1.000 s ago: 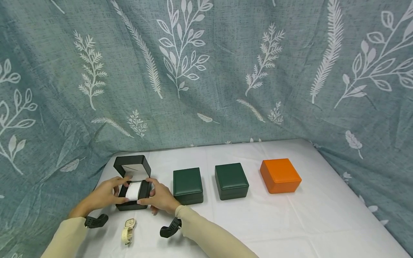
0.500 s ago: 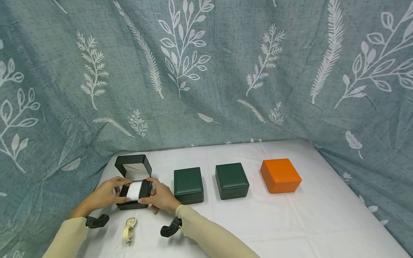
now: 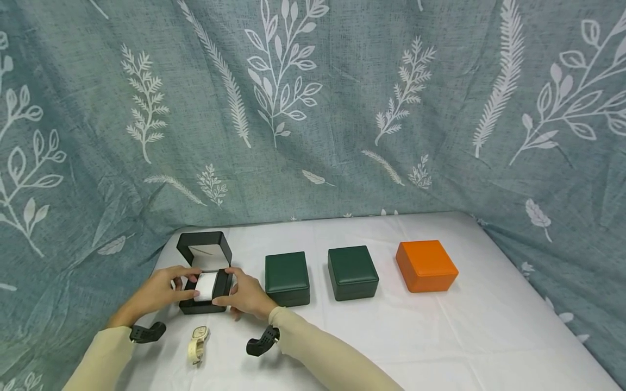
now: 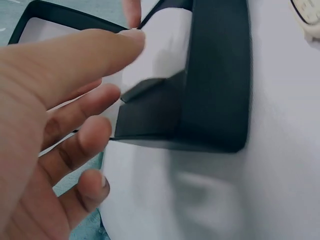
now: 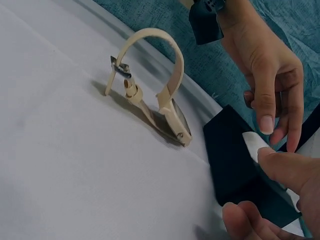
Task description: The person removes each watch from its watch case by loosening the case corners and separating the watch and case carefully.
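Note:
A black watch box [image 3: 204,307] stands with its lid up at the table's left, a white cushion [image 3: 206,286] inside. My left hand [image 3: 163,288] pinches the left end of the cushion between thumb and index finger. In the left wrist view its other fingers [image 4: 82,135] curl loosely beside the box. My right hand [image 3: 249,294] grips the box's right side, thumb toward the front and index finger at the back corner. The right wrist view shows that thumb [image 5: 285,167] over the top edge. A cream wristwatch [image 3: 197,343] lies in front of the box, its strap buckled in a loop.
Right of the black box, two closed green boxes [image 3: 287,277] stand in a row. A closed orange box [image 3: 426,266] is farther right. All rest on a white tablecloth [image 3: 469,336], with a leaf-patterned teal curtain [image 3: 313,119] behind.
My left thumb has drawn back from the box's front rim toward its index finger at the cushion. My right hand keeps its place on the box. The head view has shifted slightly.

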Demonstrator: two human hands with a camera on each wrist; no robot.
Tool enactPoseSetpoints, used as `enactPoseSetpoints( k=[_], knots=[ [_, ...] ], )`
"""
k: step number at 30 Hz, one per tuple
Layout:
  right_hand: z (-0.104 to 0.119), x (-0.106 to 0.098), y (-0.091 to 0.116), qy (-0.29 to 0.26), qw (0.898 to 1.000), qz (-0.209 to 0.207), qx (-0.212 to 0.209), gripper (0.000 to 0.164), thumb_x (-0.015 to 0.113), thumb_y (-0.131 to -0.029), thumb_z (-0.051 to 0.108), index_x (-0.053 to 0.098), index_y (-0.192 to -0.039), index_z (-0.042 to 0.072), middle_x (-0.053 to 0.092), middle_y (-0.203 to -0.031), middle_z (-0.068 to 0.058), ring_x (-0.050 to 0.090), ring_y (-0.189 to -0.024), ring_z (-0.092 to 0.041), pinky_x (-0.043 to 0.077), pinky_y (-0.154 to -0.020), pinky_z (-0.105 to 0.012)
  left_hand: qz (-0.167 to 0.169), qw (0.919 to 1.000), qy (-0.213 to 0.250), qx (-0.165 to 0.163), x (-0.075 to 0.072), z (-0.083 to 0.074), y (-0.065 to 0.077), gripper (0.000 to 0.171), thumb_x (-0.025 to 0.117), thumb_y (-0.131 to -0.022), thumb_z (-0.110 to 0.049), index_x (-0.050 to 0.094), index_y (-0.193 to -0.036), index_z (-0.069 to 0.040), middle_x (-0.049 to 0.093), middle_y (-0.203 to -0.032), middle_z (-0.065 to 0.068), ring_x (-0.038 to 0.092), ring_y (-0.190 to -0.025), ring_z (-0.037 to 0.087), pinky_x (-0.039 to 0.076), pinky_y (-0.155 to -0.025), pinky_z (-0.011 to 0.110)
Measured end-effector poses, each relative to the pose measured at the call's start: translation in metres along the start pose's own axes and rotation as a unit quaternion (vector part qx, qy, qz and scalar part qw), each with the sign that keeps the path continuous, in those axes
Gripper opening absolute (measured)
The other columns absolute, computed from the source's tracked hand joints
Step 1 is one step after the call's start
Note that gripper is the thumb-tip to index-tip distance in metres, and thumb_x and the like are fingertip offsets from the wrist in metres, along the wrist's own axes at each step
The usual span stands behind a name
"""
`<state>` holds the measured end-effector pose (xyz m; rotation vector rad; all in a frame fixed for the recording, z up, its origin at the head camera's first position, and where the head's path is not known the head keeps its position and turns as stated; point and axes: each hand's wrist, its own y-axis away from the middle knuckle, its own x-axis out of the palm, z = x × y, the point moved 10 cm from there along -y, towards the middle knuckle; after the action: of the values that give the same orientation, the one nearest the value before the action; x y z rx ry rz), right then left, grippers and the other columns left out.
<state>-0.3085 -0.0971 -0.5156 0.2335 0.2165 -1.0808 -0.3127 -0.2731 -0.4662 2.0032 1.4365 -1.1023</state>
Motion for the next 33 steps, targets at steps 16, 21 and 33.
enactPoseSetpoints(
  k=[16, 21, 33],
  knots=[
    [0.031, -0.015, 0.016, 0.007, 0.999, 0.023, -0.033, 0.072, 0.083, -0.090, 0.022, 0.047, -0.152, 0.017, 0.063, -0.110, -0.012, 0.069, -0.060, -0.018, 0.059, -0.067, -0.041, -0.037, 0.9985, 0.013, 0.039, -0.002, -0.036, -0.005, 0.044, 0.080, -0.092, -0.032, 0.072, -0.129, -0.009, 0.070, -0.097, -0.007, 0.054, -0.066, 0.009, 0.044, -0.055, 0.028],
    [0.034, -0.019, 0.020, 0.008, 0.999, 0.029, -0.039, 0.069, 0.083, -0.090, 0.025, 0.049, -0.150, 0.020, 0.063, -0.108, -0.008, 0.070, -0.062, -0.018, 0.059, -0.071, -0.042, -0.039, 0.9979, 0.021, 0.048, 0.001, -0.045, -0.006, 0.045, 0.080, -0.093, -0.029, 0.070, -0.130, -0.007, 0.071, -0.097, -0.005, 0.051, -0.063, 0.009, 0.042, -0.053, 0.028],
    [0.041, -0.039, 0.035, -0.003, 0.999, 0.029, -0.043, 0.065, 0.082, -0.090, 0.029, 0.053, -0.148, 0.022, 0.063, -0.113, -0.010, 0.071, -0.067, -0.021, 0.059, -0.076, -0.049, -0.054, 0.9958, 0.023, 0.071, 0.013, -0.067, -0.009, 0.047, 0.082, -0.091, -0.028, 0.070, -0.131, -0.006, 0.070, -0.105, 0.009, 0.051, -0.065, 0.008, 0.043, -0.054, 0.028]
  ],
)
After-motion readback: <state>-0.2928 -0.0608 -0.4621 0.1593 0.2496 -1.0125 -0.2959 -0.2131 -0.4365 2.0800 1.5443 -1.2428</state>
